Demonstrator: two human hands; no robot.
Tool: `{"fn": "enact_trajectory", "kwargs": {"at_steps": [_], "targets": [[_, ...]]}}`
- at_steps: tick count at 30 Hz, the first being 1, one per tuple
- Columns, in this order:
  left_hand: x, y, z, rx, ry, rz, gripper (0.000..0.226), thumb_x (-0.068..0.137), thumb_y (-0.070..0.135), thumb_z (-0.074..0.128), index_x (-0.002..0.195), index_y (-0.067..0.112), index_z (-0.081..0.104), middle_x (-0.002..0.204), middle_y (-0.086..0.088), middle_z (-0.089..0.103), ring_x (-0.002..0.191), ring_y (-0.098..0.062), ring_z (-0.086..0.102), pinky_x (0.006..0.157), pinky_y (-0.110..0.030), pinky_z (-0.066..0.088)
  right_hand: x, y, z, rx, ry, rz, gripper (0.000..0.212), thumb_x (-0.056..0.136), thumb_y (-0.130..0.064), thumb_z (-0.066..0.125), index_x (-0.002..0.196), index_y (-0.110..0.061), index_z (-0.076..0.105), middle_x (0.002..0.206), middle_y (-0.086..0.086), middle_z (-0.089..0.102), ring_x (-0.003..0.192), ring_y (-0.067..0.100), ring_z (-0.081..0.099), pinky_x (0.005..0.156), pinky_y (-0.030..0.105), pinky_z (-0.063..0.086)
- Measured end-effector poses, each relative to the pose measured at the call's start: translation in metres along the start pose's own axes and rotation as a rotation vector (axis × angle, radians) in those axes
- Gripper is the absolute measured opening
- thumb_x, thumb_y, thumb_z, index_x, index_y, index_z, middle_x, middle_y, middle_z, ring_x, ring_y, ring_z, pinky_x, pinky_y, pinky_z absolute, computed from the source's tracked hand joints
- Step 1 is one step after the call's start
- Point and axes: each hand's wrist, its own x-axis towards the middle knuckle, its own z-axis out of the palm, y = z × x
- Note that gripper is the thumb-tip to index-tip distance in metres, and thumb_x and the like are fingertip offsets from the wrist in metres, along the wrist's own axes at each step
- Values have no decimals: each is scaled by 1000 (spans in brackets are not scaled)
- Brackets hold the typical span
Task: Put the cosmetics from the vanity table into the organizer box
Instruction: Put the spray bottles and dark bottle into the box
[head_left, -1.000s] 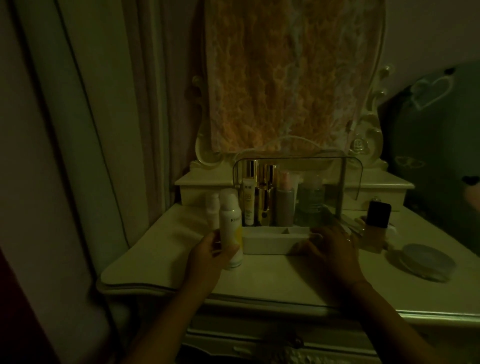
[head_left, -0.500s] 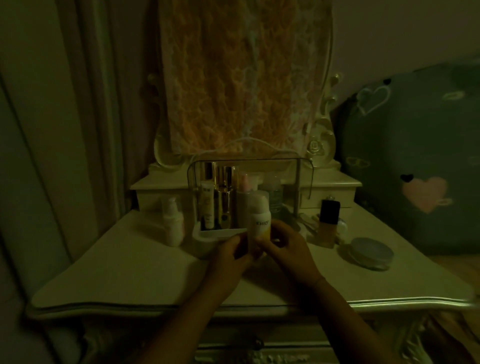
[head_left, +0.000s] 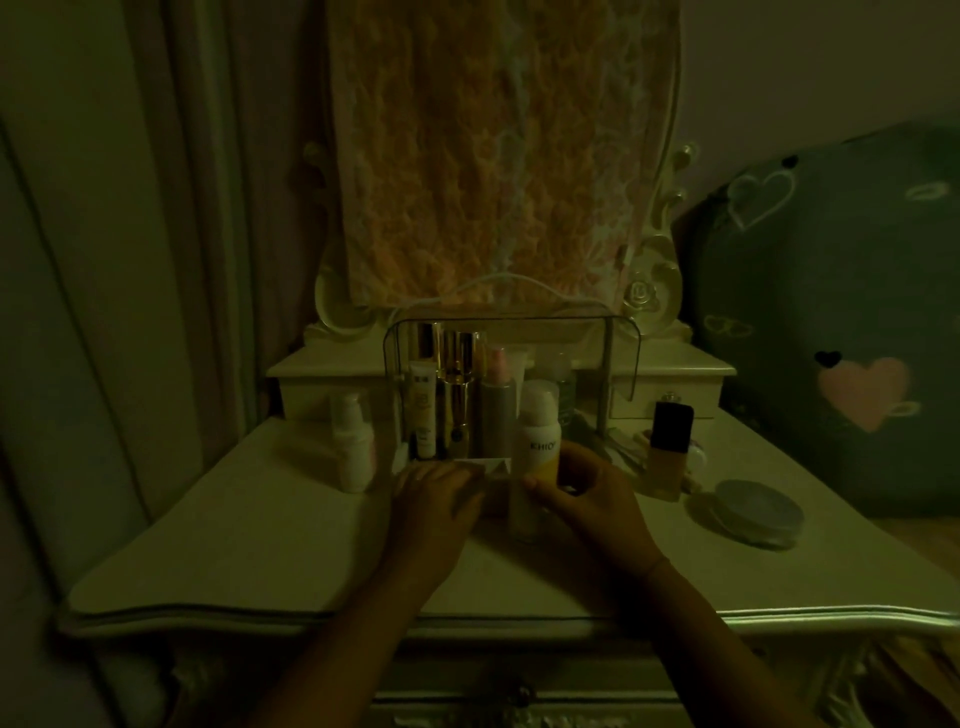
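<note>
The organizer box (head_left: 400, 457) stands at the middle back of the vanity table (head_left: 260, 540), its clear lid (head_left: 618, 353) raised. Gold tubes (head_left: 457, 395), a white tube (head_left: 422, 410) and a pink-capped bottle (head_left: 497, 410) stand inside it. My right hand (head_left: 592, 499) grips a white spray bottle with a yellow band (head_left: 537, 436), upright at the box's front right. My left hand (head_left: 434, 501) lies flat over the box's front wall and holds nothing. A white pump bottle (head_left: 353, 447) stands left of the box. A foundation bottle with a black cap (head_left: 669, 447) and a round compact (head_left: 758, 512) sit to the right.
A mirror draped with lace cloth (head_left: 493, 156) rises behind the box, with small drawers (head_left: 670, 395) at its foot. A curtain (head_left: 104, 260) hangs on the left. A dark cushion with hearts (head_left: 831, 312) leans on the right. The light is very dim.
The spray bottle passed from my left hand to my right and moved from the box's left side to its front right. My left hand now rests on the box's front wall.
</note>
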Motion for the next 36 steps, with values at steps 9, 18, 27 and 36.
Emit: {"fn": "enact_trajectory", "kwargs": {"at_steps": [9, 18, 27, 36], "targets": [[1, -4, 4, 56, 36, 37, 32, 86, 29, 57, 117, 26, 59, 122, 6, 61, 117, -13, 49, 104, -29, 20, 26, -25, -15, 191, 51, -1, 34, 79, -16, 67, 112, -11, 60, 103, 0, 69, 93, 8, 68, 78, 20, 57], [-2, -5, 2, 25, 39, 86, 33, 85, 29, 58, 118, 28, 58, 125, 6, 59, 121, -13, 46, 99, -21, 11, 74, -31, -14, -15, 117, -46, 46, 79, -7, 69, 121, -9, 52, 118, 11, 63, 108, 21, 61, 94, 36, 50], [-1, -4, 2, 36, 41, 96, 33, 85, 35, 55, 118, 32, 57, 125, 12, 59, 120, -7, 45, 97, -17, 8, 88, -1, -10, -148, 126, 55, 43, 82, -14, 67, 122, -7, 53, 115, 11, 63, 99, 17, 59, 76, 23, 49], [0, -6, 3, 40, 39, 85, 33, 85, 33, 57, 118, 31, 57, 126, 12, 58, 121, -5, 45, 97, -15, 6, 102, 10, -4, -300, 123, 95, 37, 79, -15, 70, 112, -7, 54, 103, 4, 58, 90, 14, 54, 65, 18, 42]]}}
